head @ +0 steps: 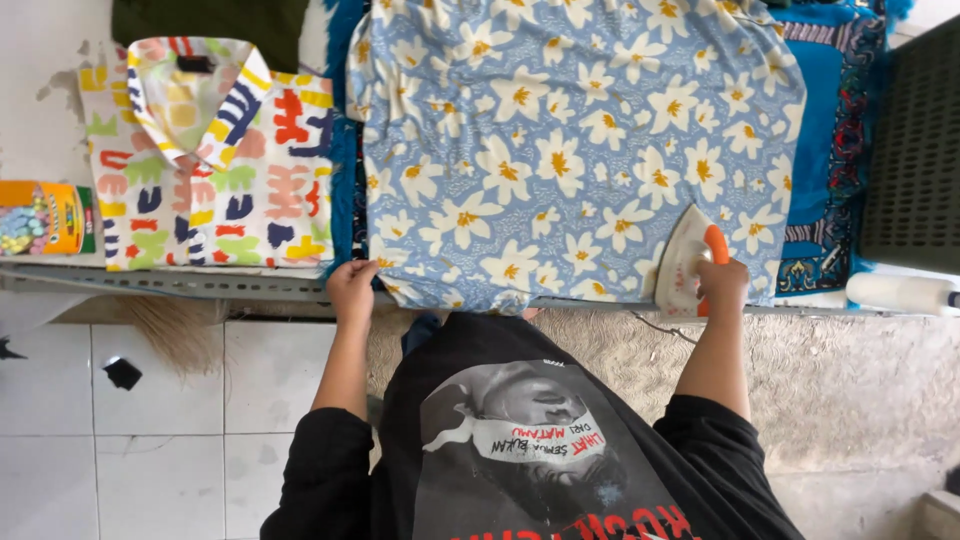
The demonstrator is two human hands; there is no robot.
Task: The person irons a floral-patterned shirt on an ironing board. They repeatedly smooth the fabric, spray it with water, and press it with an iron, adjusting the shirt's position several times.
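Observation:
A light blue garment with white and yellow flowers (pixel 570 140) lies spread flat on a blue patterned cloth (pixel 830 120) covering the table. My left hand (pixel 352 285) pinches the garment's near left hem at the table edge. My right hand (pixel 722 282) grips the orange handle of a white clothes iron (pixel 685 262), which rests on the garment's near right corner.
A folded shirt with colourful shapes (pixel 205 160) lies left of the garment, a dark green cloth (pixel 210 25) behind it. A small colourful box (pixel 45 215) sits at the far left. A white spray bottle (pixel 900 293) lies at right, beside a dark perforated basket (pixel 915 140). Tiled floor below.

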